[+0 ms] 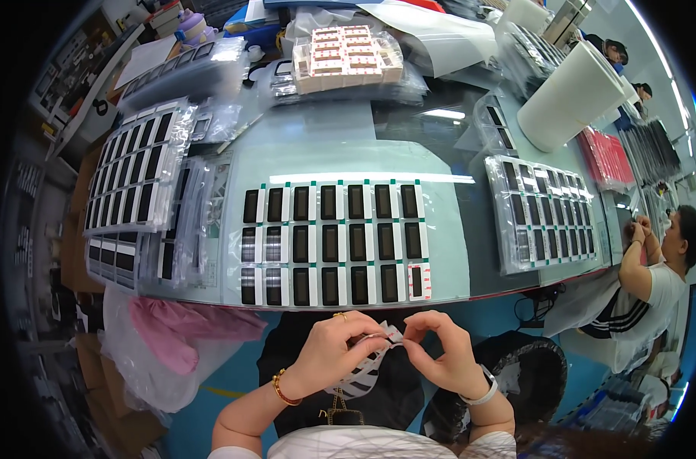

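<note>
Over my lap, just below the table's front edge, my left hand (334, 348) and my right hand (442, 353) meet with their fingers pinched. Between the fingertips is a small white piece (394, 333) with red marks, partly hidden by the fingers; both hands grip it. Straight ahead on the table lies a clear sheet holding rows of dark rectangular parts (330, 243) with white strips and green tabs beside them. At the near right corner of these rows sits a white frame with red marks (419, 281) around a dark centre.
Stacks of similar filled sheets stand left (138, 172) and right (545, 214). A bundled block of pale parts (348, 61) lies at the back, near a large white roll (570, 96). A black-lined bin (528, 375) stands below right. Another person (654, 268) works at far right.
</note>
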The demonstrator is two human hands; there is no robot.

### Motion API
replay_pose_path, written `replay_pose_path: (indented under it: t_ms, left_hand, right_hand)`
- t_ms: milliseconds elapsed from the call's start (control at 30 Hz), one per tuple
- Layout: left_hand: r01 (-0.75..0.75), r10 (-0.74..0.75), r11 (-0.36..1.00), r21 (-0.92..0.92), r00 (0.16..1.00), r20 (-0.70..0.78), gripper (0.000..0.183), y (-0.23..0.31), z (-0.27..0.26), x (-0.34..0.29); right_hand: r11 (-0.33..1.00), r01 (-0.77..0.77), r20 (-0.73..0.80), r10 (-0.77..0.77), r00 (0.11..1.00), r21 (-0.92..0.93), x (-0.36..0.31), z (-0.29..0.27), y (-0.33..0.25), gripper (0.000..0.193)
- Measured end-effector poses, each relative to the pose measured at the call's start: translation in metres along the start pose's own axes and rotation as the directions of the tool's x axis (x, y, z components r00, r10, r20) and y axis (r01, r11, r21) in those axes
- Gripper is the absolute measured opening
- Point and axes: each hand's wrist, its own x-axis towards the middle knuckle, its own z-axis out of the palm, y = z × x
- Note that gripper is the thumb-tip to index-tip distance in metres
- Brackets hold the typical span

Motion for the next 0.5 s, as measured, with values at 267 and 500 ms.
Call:
replay_pose_path:
  t_ms: [267, 500]
  left_hand:
    - [-0.076, 0.068, 0.968, 0.241, 0.997, 0.044, 0.012, 0.002, -0.001, -0.003]
    - [-0.033, 0.027, 0.991, 0.13, 0.999, 0.047, 0.016, 0.003, -0.005, -0.004]
  right_hand:
    - [0.899, 0.235, -0.017, -0.259, 0.966, -0.371, 0.023, -0.003, -0.008, 0.038]
    - [0.867, 0.333, 0.108, -0.316, 0.942, -0.37, 0.022, -0.003, -0.016, 0.027]
